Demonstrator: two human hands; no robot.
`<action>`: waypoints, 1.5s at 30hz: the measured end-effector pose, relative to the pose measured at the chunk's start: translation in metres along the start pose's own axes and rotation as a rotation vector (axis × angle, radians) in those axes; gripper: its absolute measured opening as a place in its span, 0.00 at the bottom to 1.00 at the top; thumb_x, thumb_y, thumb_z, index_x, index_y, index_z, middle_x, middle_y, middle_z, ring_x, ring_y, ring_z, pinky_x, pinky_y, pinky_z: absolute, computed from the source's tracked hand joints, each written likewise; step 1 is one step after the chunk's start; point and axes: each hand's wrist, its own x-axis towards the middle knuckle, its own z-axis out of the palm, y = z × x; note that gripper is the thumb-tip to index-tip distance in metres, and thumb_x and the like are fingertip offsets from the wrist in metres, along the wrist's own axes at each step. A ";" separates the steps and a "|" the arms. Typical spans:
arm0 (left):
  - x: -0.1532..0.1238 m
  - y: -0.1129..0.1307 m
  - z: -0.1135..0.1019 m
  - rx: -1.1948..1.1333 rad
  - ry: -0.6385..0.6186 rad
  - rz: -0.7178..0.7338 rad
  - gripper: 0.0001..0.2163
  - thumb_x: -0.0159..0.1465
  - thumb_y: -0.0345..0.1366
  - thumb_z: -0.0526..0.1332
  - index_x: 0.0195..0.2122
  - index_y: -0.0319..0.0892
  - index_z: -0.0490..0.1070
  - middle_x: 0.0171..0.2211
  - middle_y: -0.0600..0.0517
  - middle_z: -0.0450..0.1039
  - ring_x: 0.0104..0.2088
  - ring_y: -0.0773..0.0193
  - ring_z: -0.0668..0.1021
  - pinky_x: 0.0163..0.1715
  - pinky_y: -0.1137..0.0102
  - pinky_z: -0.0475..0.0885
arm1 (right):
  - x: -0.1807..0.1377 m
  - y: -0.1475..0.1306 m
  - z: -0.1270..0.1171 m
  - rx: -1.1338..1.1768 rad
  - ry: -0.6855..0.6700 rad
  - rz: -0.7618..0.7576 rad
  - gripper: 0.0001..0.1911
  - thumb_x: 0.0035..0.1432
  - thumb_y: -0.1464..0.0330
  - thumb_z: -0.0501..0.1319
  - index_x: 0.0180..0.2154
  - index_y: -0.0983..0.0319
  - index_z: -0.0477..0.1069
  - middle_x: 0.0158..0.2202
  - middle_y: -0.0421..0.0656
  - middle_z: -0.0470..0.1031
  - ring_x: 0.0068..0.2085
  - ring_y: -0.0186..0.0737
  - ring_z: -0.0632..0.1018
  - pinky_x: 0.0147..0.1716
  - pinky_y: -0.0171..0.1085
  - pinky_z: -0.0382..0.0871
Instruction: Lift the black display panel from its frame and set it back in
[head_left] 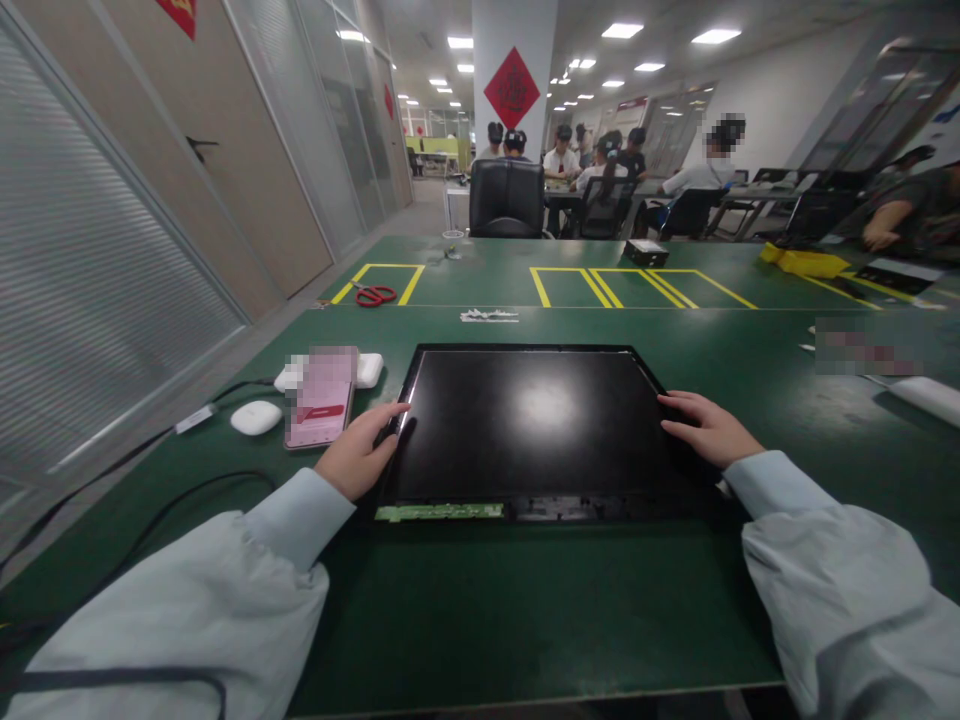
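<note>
A flat black display panel (517,430) lies in front of me, its dark screen reflecting a ceiling light. Along its near edge runs a narrow green circuit board (440,512), beside a strip of dark parts. My left hand (366,447) grips the panel's left edge, fingertips on the frame. On the opposite side, my right hand (707,428) holds the right edge in the same way, with some fingers hidden below it. Whether the panel touches the table all along its underside is hard to see.
Left of the panel on the green table (555,620) are a phone (326,400), a white rounded case (256,418) and black cables (180,500). Red-handled scissors (375,295), white scraps (489,315) and a small black box (646,252) sit farther back. Several people work beyond.
</note>
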 end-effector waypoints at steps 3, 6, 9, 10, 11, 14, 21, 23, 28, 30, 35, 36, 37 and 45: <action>-0.007 0.009 0.004 0.069 0.065 0.068 0.25 0.68 0.46 0.59 0.63 0.40 0.72 0.70 0.34 0.67 0.71 0.36 0.68 0.68 0.38 0.64 | 0.000 -0.001 0.000 0.000 -0.001 -0.004 0.23 0.51 0.54 0.66 0.47 0.53 0.84 0.58 0.50 0.80 0.62 0.63 0.78 0.67 0.62 0.65; -0.018 0.028 0.004 0.077 0.102 0.224 0.27 0.67 0.50 0.64 0.65 0.45 0.71 0.73 0.37 0.62 0.72 0.37 0.65 0.70 0.40 0.61 | 0.000 -0.002 -0.001 -0.008 -0.005 0.008 0.24 0.51 0.55 0.66 0.48 0.54 0.84 0.59 0.50 0.80 0.63 0.63 0.77 0.68 0.61 0.65; -0.028 0.049 0.000 0.017 -0.111 0.426 0.25 0.62 0.51 0.70 0.57 0.47 0.76 0.73 0.38 0.62 0.73 0.36 0.64 0.70 0.40 0.62 | 0.000 -0.003 -0.002 -0.016 -0.019 0.008 0.23 0.52 0.55 0.66 0.49 0.54 0.84 0.59 0.50 0.80 0.63 0.63 0.77 0.68 0.60 0.65; -0.031 0.054 -0.001 0.010 -0.175 0.472 0.23 0.60 0.52 0.72 0.53 0.47 0.77 0.73 0.39 0.63 0.72 0.36 0.64 0.69 0.41 0.63 | 0.000 -0.003 -0.002 -0.017 -0.021 0.006 0.23 0.52 0.55 0.66 0.49 0.54 0.84 0.59 0.50 0.80 0.63 0.63 0.77 0.68 0.60 0.65; -0.032 0.059 -0.002 0.007 -0.222 0.501 0.23 0.58 0.53 0.74 0.50 0.47 0.78 0.73 0.38 0.64 0.72 0.36 0.65 0.69 0.41 0.64 | 0.000 -0.003 -0.002 -0.016 -0.023 0.005 0.23 0.52 0.55 0.66 0.49 0.54 0.84 0.59 0.50 0.80 0.63 0.63 0.77 0.68 0.60 0.65; -0.034 0.066 -0.002 0.019 -0.284 0.548 0.16 0.62 0.49 0.72 0.44 0.45 0.75 0.69 0.38 0.69 0.68 0.41 0.71 0.67 0.44 0.67 | 0.000 -0.003 -0.002 -0.015 -0.023 0.003 0.24 0.52 0.55 0.66 0.50 0.55 0.84 0.60 0.51 0.79 0.64 0.64 0.77 0.68 0.61 0.65; -0.038 0.066 0.004 0.187 -0.298 0.631 0.08 0.73 0.40 0.61 0.49 0.44 0.74 0.67 0.41 0.73 0.69 0.41 0.71 0.63 0.46 0.74 | -0.001 -0.002 -0.002 -0.016 -0.030 0.019 0.26 0.52 0.53 0.65 0.51 0.55 0.83 0.61 0.51 0.78 0.64 0.64 0.76 0.68 0.60 0.64; -0.039 0.063 0.007 0.227 -0.279 0.635 0.10 0.74 0.39 0.60 0.52 0.45 0.74 0.68 0.42 0.72 0.70 0.42 0.70 0.63 0.47 0.74 | 0.000 -0.001 -0.001 -0.011 -0.030 0.015 0.26 0.52 0.53 0.65 0.51 0.56 0.83 0.61 0.51 0.78 0.64 0.64 0.76 0.68 0.60 0.64; -0.035 0.049 0.020 0.259 -0.172 0.668 0.09 0.74 0.37 0.59 0.53 0.44 0.74 0.66 0.42 0.75 0.70 0.48 0.71 0.66 0.52 0.73 | -0.001 -0.002 0.001 0.033 -0.005 0.024 0.25 0.51 0.53 0.66 0.50 0.55 0.83 0.60 0.51 0.79 0.64 0.65 0.76 0.67 0.62 0.65; -0.033 0.045 0.024 0.271 -0.138 0.678 0.09 0.74 0.36 0.60 0.53 0.44 0.73 0.65 0.42 0.75 0.70 0.49 0.72 0.66 0.52 0.73 | -0.002 -0.005 0.001 0.078 0.004 0.045 0.25 0.50 0.54 0.67 0.49 0.55 0.83 0.60 0.51 0.79 0.64 0.64 0.76 0.66 0.61 0.66; -0.032 0.041 0.026 0.286 -0.062 0.722 0.08 0.74 0.34 0.60 0.53 0.42 0.71 0.64 0.40 0.76 0.69 0.50 0.73 0.65 0.53 0.74 | -0.003 -0.014 -0.004 0.237 0.071 0.185 0.23 0.50 0.56 0.68 0.47 0.57 0.82 0.50 0.50 0.84 0.53 0.58 0.82 0.57 0.54 0.75; -0.032 0.041 0.026 0.286 -0.054 0.729 0.09 0.74 0.33 0.60 0.53 0.41 0.71 0.64 0.40 0.76 0.69 0.50 0.73 0.65 0.53 0.74 | -0.003 -0.015 -0.007 0.257 0.099 0.238 0.22 0.50 0.57 0.68 0.47 0.58 0.82 0.46 0.49 0.85 0.48 0.55 0.83 0.52 0.52 0.77; -0.032 0.042 0.025 0.286 -0.051 0.734 0.09 0.74 0.33 0.60 0.53 0.41 0.71 0.64 0.39 0.76 0.69 0.50 0.73 0.65 0.53 0.74 | -0.004 -0.017 -0.010 0.278 0.122 0.296 0.21 0.51 0.58 0.68 0.46 0.58 0.82 0.42 0.49 0.84 0.42 0.52 0.84 0.45 0.49 0.79; -0.031 0.042 0.024 0.265 -0.076 0.706 0.08 0.73 0.32 0.61 0.52 0.42 0.71 0.64 0.39 0.76 0.69 0.49 0.73 0.65 0.52 0.74 | -0.011 -0.043 -0.030 0.456 0.050 0.561 0.15 0.48 0.64 0.70 0.40 0.59 0.77 0.27 0.43 0.79 0.22 0.37 0.74 0.17 0.34 0.65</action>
